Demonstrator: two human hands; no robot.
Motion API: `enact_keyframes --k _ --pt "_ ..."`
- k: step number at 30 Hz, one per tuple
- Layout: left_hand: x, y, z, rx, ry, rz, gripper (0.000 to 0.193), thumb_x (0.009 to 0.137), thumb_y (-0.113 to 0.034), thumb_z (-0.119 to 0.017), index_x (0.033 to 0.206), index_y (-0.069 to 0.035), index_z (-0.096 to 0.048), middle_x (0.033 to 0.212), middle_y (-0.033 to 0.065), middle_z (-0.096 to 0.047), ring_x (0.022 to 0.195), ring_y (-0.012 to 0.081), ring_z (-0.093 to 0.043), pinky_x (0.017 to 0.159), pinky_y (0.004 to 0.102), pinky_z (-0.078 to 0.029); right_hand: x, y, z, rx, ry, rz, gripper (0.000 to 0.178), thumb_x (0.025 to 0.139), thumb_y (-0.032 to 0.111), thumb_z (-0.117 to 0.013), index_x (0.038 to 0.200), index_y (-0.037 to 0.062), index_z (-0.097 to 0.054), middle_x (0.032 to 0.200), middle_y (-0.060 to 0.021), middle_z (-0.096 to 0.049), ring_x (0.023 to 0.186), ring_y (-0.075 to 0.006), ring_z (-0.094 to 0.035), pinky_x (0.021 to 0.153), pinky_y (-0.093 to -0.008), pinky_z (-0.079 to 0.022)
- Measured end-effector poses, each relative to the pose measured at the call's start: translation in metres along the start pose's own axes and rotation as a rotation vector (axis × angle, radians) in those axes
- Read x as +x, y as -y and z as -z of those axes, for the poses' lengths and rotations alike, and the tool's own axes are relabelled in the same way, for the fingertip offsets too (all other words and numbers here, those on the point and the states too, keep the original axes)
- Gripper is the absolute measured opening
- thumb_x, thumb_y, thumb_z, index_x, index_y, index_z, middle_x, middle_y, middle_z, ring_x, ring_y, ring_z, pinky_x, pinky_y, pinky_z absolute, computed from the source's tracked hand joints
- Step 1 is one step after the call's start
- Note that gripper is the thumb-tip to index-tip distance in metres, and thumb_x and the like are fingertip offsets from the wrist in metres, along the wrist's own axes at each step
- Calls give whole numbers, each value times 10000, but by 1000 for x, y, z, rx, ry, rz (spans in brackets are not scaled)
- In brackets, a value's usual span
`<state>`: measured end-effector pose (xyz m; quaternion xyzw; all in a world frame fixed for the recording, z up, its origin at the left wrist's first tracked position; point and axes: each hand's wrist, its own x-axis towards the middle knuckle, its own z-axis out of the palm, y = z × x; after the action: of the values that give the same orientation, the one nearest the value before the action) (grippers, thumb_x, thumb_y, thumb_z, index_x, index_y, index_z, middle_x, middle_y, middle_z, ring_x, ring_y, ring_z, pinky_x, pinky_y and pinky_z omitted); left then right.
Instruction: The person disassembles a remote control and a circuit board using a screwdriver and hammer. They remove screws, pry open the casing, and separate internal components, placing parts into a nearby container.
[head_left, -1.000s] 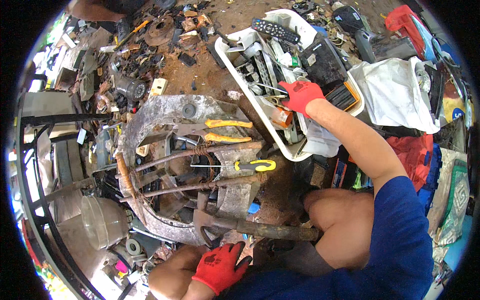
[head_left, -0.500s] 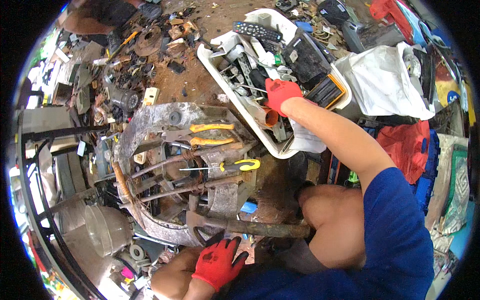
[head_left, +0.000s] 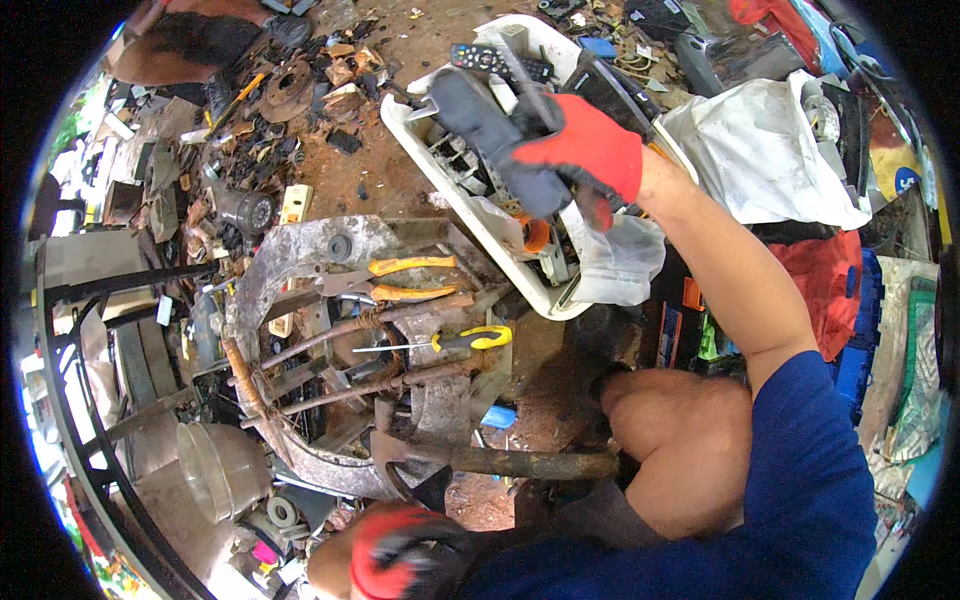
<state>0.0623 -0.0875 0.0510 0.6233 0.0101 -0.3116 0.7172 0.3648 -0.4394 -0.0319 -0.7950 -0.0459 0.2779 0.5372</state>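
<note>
Tool [head_left: 530, 85] stayed pinched in your right hand [head_left: 560, 160] fingers; you should have lifted it clear of the white tub [head_left: 470, 215] below.

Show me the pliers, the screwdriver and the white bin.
pliers [head_left: 400, 278]: head view, on the orange handles.
screwdriver [head_left: 475, 338]: head view, on the yellow and black handle.
white bin [head_left: 470, 212]: head view, on its near long rim.
</note>
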Motion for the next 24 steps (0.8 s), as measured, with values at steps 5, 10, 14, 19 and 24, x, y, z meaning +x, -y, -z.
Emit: enact_keyframes --k 5,10,14,19,24 --pt "43 4 3 -140 -670 -259 842 903 -585 -589 1518 -60 -354 1466 163 -489 1316 313 -497 1087 462 -409 -46 77 -103 -167 472 225 590 728 423 -797 1137 45 -602 983 -205 -702 898 -335 -704 786 -444 -549" --pt "6 65 43 -473 -669 0 671 963 -499 -521 1479 -84 -416 1447 173 -496 1328 340 -482 1119 524 -366 -85 96 -189 -123 664 518 407 829 341 -690 1095 44 -606 991 -232 -691 957 -425 -670 821 -494 -540" --pt "18 31 42 -740 -602 -143 612 997 -446 -487 1463 -54 -423 1365 199 -561 1195 335 -581 995 528 -473 -60 91 -170 -124 570 522 341 871 331 -620 1069 53 -632 947 -241 -691 908 -426 -683 827 -502 -541" --pt "15 19 36 -816 -246 -294 566 1042 -297 -457 1511 2 -350 1337 193 -594 1190 258 -608 1004 401 -521 73 70 -44 -397 -175 174 462 877 311 -598 1240 26 -577 778 -109 -702 698 -236 -691 609 -392 -545" --pt "10 28 40 -632 -560 -232 564 1038 -305 -475 1487 22 -375 1198 162 -660 1011 224 -673 859 351 -581 205 -30 86 -823 -571 -116 627 847 322 -592 1443 159 -485 1407 -192 -564 1271 -341 -572 1056 -437 -475"
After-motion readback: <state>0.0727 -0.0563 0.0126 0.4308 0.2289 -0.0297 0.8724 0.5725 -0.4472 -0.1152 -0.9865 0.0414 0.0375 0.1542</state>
